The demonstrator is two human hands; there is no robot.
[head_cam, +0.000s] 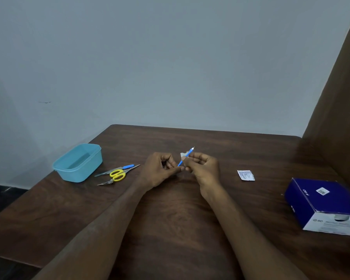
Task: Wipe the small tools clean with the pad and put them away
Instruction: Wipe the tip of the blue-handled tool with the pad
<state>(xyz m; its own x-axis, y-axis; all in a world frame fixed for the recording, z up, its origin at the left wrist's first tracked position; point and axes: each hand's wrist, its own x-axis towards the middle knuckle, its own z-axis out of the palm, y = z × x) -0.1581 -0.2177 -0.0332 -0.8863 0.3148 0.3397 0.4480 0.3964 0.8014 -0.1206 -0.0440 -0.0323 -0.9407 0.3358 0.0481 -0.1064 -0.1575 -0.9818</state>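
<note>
At the far left of the worktop we saw a light blue tub standing open; just to its right lay a small cluster of tools, a pair of yellow-handled scissors across a pair of tweezers, a blue-handled tool behind them and a small metal clip in front; the left hand was curled, its fingertips pinching the lower end of a slim blue tool; that tool slanted up and to the right, held above the worktop between the two hands; the right hand grasped a small white pad against the tool's shaft; further right a torn white sachet lay flat; at the far right stood a blue and white box.
</note>
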